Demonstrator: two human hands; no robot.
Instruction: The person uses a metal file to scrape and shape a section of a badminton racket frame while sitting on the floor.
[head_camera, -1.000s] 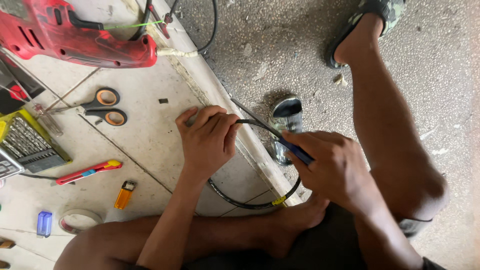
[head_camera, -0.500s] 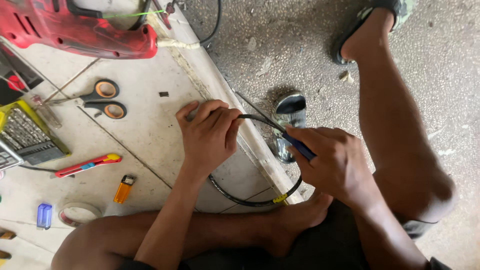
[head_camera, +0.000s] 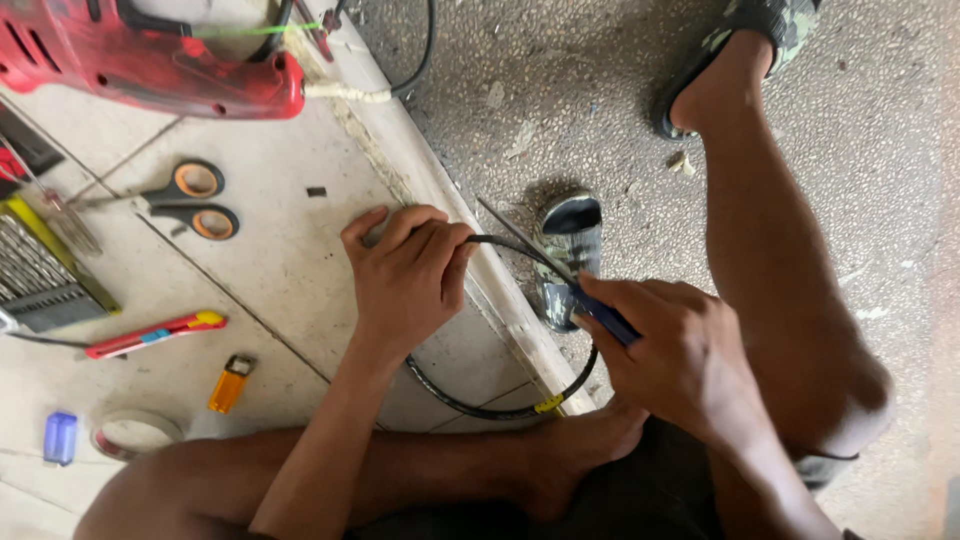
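Legs: the person is sitting at the bottom of the frame, one leg folded across it, the other stretching to the upper right.
Right hand (head_camera: 680, 355): lying right of centre, its fingers are curling tight around the blue handle of a thin-bladed knife (head_camera: 560, 268); the blade is slanting up and left towards the cable.
Left hand (head_camera: 405, 275): lying at centre, its fingers are pressing together, closing over the upper end of the black cable (head_camera: 480, 405) against the tiled step.
Black cable: it is looping from the left hand down and round to the lower centre, a yellow mark near its lowest bend, just above the folded foot.
Change: compared with half a second before, both hands are keeping their grips; the blade is sitting at nearly the same spot on the cable.
Sandal (head_camera: 568, 255): lying empty on the speckled floor, just behind the blade.
Left of frame: a yellow lighter (head_camera: 228, 385), a red utility knife (head_camera: 155, 335), a roll of tape (head_camera: 130, 433) and a drill-bit case (head_camera: 45, 270) are lying on the tiles.
Upper left: orange-ringed scissors (head_camera: 185, 200), then a red power drill (head_camera: 150, 60) at the top edge.
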